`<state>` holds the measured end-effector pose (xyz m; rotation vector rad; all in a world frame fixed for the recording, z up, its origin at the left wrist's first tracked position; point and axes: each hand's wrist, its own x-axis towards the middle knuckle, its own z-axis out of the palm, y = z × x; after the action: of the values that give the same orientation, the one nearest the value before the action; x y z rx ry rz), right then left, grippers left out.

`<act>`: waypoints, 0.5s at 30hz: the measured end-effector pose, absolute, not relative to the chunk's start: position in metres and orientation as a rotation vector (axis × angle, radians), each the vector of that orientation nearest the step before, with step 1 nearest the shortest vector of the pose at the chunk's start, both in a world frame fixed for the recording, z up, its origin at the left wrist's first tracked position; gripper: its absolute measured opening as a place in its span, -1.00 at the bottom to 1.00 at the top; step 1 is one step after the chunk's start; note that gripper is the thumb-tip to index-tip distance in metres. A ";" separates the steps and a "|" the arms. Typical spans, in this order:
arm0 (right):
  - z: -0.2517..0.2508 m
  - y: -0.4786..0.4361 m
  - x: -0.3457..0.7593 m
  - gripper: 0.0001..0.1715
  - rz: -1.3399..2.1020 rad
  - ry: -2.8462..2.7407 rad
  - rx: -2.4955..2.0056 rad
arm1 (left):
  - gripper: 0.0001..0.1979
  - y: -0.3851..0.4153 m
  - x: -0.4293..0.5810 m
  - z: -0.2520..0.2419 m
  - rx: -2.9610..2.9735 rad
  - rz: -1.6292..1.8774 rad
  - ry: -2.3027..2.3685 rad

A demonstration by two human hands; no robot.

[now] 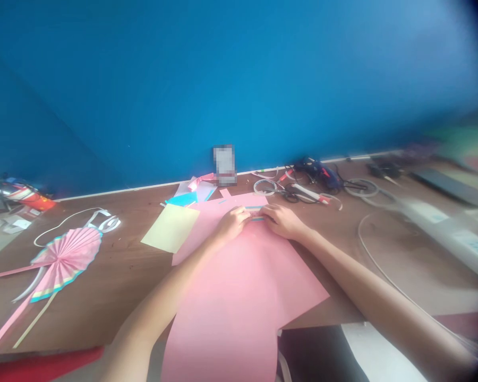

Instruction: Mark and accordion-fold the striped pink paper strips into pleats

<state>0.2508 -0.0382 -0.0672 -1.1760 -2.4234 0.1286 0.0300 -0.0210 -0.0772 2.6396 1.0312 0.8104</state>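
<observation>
A large pink paper [231, 297] runs from the middle of the table down over its front edge. At its far end a narrow folded part with blue and yellow stripes [256, 218] shows between my hands. My left hand [236, 223] is closed on the left end of that folded edge. The right end is pinched by my right hand [281, 218], with its fingers bent over the paper. Both thumbs are hard to make out. Another pink sheet [298, 281] lies beneath, reaching out to the right.
Left of the sheets lie a yellow paper [171, 228] and a pleated pink fan [69, 254] with long strips. A phone-like object [224, 164] leans on the blue wall. Cables [266, 187], tools [322, 175] and a white power strip [450, 233] sit at the right.
</observation>
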 end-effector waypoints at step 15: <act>-0.070 -0.032 0.254 -0.69 0.119 -2.414 -1.040 | -0.81 -0.023 0.032 -0.074 2.827 0.655 1.078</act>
<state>0.2542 -0.0316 -0.0702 -1.0403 -2.4137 0.1191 0.0319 -0.0232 -0.0743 2.8269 1.0781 0.6552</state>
